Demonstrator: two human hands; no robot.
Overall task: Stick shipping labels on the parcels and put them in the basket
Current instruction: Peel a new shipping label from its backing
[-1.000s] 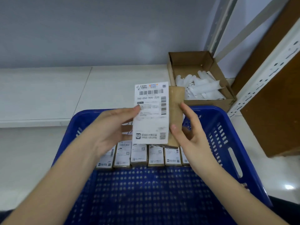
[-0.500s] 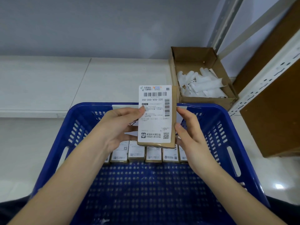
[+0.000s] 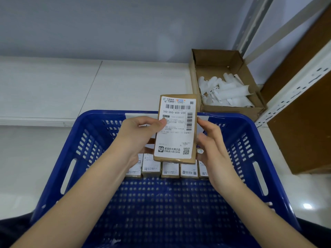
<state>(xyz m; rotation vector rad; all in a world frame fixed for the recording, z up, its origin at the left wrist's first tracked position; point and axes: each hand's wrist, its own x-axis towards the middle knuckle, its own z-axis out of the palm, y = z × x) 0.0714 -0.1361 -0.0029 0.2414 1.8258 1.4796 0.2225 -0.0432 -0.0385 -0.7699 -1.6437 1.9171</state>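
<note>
Gripping a labelled parcel (image 3: 176, 129) at frame centre, left hand (image 3: 138, 138) and right hand (image 3: 212, 149) hold it over the blue basket (image 3: 250, 158).

Blue perforated basket (image 3: 238, 133), brown parcel (image 3: 194, 140), white barcoded label (image 3: 174, 138)

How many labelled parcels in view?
6 visible: one parcel held in both hands above the basket; five in the row at its far end. More may hide behind the hands.
</note>
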